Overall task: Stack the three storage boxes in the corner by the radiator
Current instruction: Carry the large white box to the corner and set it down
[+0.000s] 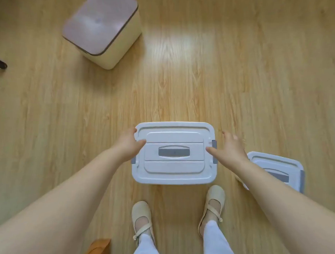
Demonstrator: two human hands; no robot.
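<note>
A white storage box (172,172) with a grey lid handle and grey side latches sits in front of my feet. My left hand (129,144) grips its left end, thumb on the lid and fingers down the side. At the box's right end my right hand (230,148) has its fingers spread, and only the thumb tip touches the lid near the latch. I cannot tell whether the box rests on the floor or is lifted. A second white storage box (281,167) stands on the floor to the right, partly hidden by my right forearm.
A larger cream box with a mauve lid (101,27) stands on the wooden floor at the far left. A dark furniture foot (0,64) pokes in at the left edge. An orange-brown object (100,246) lies by my left shoe (141,219).
</note>
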